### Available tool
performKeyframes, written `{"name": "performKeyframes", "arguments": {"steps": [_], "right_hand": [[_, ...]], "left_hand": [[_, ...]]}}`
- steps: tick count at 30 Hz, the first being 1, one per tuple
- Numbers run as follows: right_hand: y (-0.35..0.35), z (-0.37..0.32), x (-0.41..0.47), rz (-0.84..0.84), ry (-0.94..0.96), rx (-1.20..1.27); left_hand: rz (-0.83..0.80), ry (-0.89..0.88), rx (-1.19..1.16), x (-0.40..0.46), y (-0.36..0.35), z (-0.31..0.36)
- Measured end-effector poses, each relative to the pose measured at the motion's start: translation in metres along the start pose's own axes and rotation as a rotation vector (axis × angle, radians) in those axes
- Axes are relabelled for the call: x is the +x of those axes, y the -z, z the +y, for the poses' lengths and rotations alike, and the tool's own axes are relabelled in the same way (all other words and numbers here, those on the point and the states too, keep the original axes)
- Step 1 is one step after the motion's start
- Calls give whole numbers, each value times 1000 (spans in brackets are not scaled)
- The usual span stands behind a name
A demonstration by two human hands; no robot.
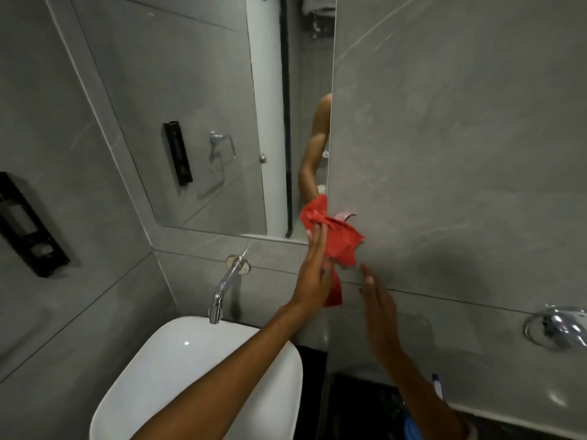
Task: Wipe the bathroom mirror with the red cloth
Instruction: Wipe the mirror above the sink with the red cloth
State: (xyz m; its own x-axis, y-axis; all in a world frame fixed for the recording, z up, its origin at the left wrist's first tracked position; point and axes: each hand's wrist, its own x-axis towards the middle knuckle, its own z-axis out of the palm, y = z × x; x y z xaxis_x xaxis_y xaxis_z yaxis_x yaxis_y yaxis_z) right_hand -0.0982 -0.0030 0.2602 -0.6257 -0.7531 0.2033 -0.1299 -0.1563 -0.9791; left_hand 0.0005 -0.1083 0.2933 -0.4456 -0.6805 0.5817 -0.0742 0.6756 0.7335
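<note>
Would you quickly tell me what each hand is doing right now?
Left hand: holding the red cloth at the mirror's lower right corner.
Right hand: open, holding nothing.

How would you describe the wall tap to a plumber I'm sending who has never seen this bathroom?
Find the white oval ceramic basin at the bottom of the grey tiled wall. Directly above its back rim, below the frameless wall mirror, a curved chrome spout tap comes out of a round wall plate. Unlike the chrome ring fitting far right, it arches down over the basin.
</note>
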Motion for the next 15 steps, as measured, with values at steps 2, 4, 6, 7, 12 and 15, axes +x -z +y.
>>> {"name": "performKeyframes", "arguments": {"steps": [2, 4, 6, 7, 12, 15], "right_hand": [[4, -2, -3, 37, 36, -65], [9, -12, 0, 58, 53, -103], [12, -29, 7, 48, 94, -149], [15, -36, 9, 41, 133, -169], [28, -65, 20, 65, 259, -178], [35, -69, 23, 54, 247, -134]], "left_hand": [[192, 55, -41, 28, 9, 9], [360, 62, -20, 65, 22, 25], [526, -2, -8, 101, 34, 46], [599, -31, -29, 118, 41, 58], [853, -232, 27, 218, 82, 141], [715, -401, 240, 250, 88, 176]]}}
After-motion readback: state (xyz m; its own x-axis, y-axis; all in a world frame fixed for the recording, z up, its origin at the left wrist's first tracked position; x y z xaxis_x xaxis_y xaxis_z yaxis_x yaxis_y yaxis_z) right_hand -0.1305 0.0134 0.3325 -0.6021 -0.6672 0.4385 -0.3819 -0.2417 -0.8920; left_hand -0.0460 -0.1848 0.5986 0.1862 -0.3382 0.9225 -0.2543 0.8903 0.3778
